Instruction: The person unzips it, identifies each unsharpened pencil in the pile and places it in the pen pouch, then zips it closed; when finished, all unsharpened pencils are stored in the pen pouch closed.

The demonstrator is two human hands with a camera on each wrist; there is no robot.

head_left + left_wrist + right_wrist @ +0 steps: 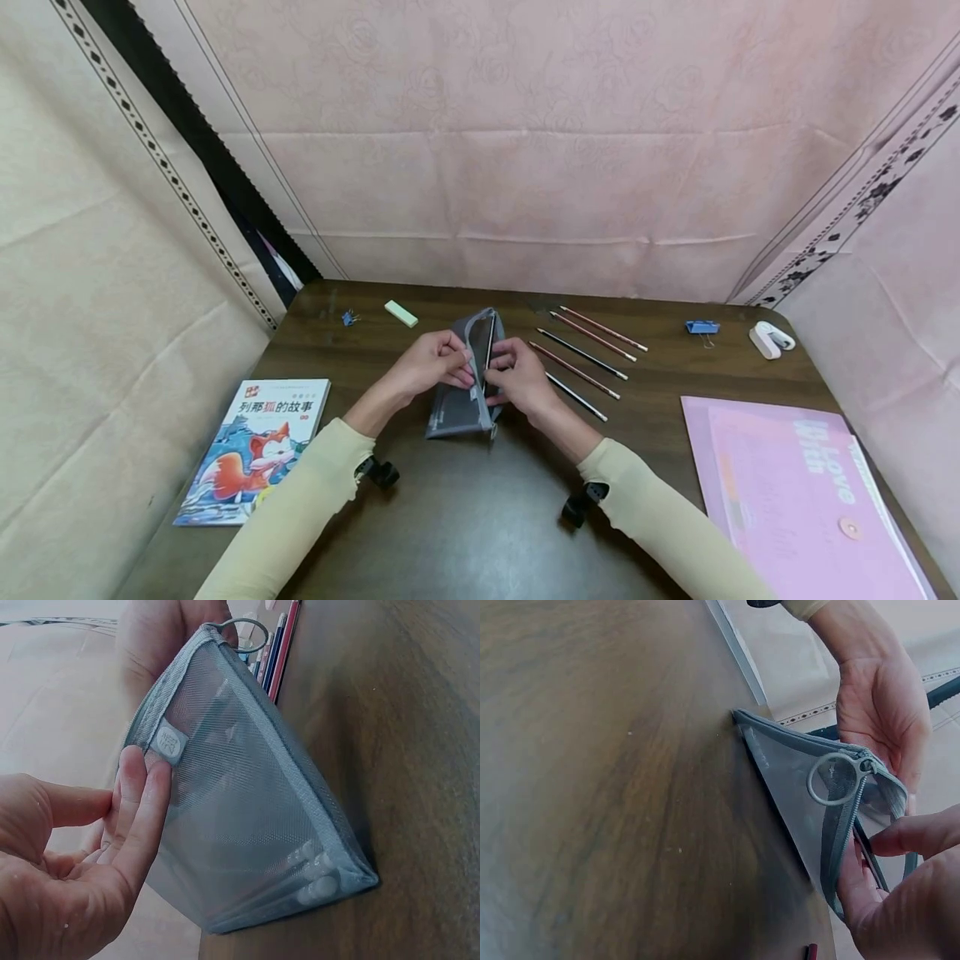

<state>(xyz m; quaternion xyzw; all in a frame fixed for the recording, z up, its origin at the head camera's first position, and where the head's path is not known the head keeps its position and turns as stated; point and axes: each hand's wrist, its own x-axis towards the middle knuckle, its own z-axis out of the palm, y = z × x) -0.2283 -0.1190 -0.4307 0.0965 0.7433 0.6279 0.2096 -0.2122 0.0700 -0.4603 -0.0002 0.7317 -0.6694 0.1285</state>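
A grey mesh zip pencil case [457,417] stands with its zip open between the two hands. My left hand [435,362] pinches the rim of its opening, fingertips beside a small fabric tag [169,742]. At the mouth, my right hand [521,379] holds a dark pencil [868,855] between thumb and fingers, partly inside the case. White pencil ends [319,885] show through the mesh at the bottom. A ring pull [814,784] hangs from the zip. Several loose pencils [592,360], dark and reddish, lie to the right of the case.
Left of the case lie a picture book [255,450], a pale green eraser [401,313] and a small blue binder clip [348,317]. To the right are a larger blue binder clip [702,327], a small white device [771,340] and pink folders [795,500]. Cloth hangs behind the table.
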